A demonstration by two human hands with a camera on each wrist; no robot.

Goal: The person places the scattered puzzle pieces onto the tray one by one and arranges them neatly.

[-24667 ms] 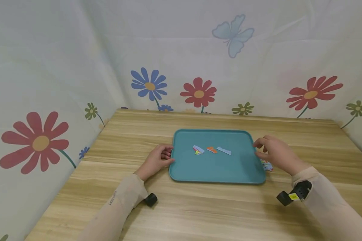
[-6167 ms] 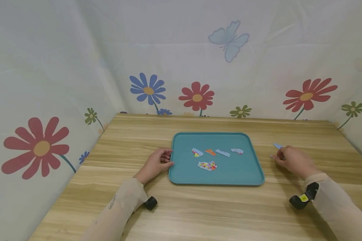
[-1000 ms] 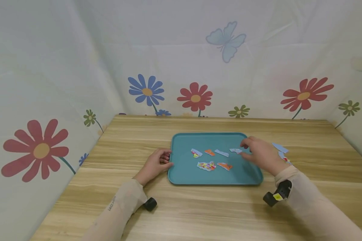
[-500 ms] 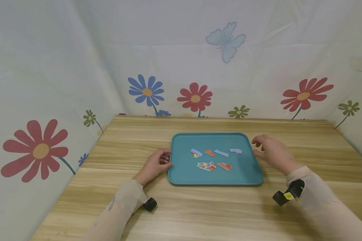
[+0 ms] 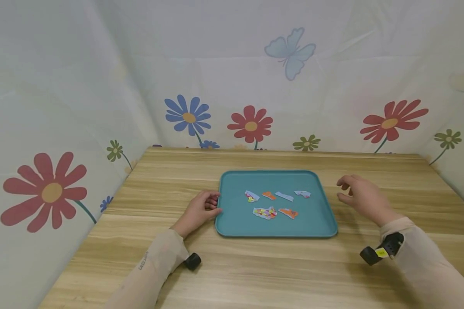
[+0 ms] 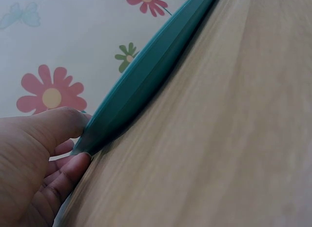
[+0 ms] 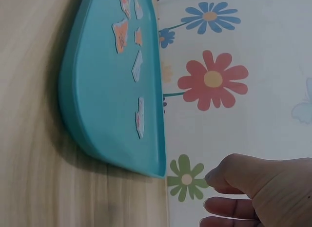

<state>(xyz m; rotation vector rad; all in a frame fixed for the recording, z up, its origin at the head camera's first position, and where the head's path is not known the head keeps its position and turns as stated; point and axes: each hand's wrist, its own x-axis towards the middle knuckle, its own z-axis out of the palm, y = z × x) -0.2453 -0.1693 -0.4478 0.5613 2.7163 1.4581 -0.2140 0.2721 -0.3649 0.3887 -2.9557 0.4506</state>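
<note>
A teal tray [image 5: 236, 227] lies on the wooden table, bearing several torn paper pieces in two rows. The back row holds a pale blue piece with bright spots [image 5: 251, 196], a small orange piece [image 5: 269, 195], a pale blue strip [image 5: 285, 196] and a pale piece with red marks [image 5: 303, 194]. Nearer the front are a larger multicoloured piece [image 5: 265, 213] and an orange piece [image 5: 288, 213]. My left hand [image 5: 198, 211] touches the tray's left rim with thumb and fingertips. Right of the tray, my right hand [image 5: 366, 198] hovers with loosely bent fingers, holding nothing.
The wooden table [image 5: 255, 270] extends around the tray. Behind it hangs a white cloth [image 5: 216, 56] printed with flowers and a butterfly. Each wrist carries a small black camera, the left one [image 5: 193, 261] and the right one [image 5: 370, 255].
Since 6.2 seconds ago, the front orange piece has appeared on the tray. My right hand has withdrawn rightward from above it, now covering the loose pieces seen there. My left hand stays put.
</note>
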